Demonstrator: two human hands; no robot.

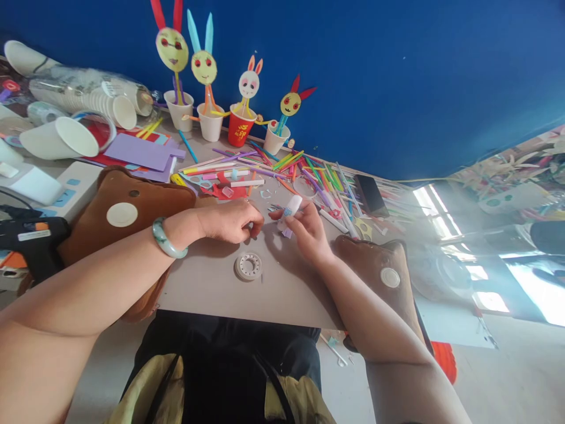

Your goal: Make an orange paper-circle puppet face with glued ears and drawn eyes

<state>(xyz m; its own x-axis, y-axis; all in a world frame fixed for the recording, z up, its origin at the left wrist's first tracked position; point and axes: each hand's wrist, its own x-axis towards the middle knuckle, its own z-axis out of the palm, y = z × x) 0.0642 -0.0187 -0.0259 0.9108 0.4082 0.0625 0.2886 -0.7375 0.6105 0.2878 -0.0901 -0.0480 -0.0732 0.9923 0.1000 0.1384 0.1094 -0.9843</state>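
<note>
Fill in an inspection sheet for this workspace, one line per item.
Surface: pale tabletop, with a brown cushion at the left and another at the right.
Job's things: small white piece with blue marks, held up; tape roll lying flat, apart from both hands.
Clutter: coloured sticks strewn across the back; purple paper at the left.
Hands: right hand grips the white piece; left hand has curled fingers, contents unclear.
Cables: dark cord near the glue gun; its run is unclear.
Surroundings: blue wall; four long-eared figures in cups before it.
</note>
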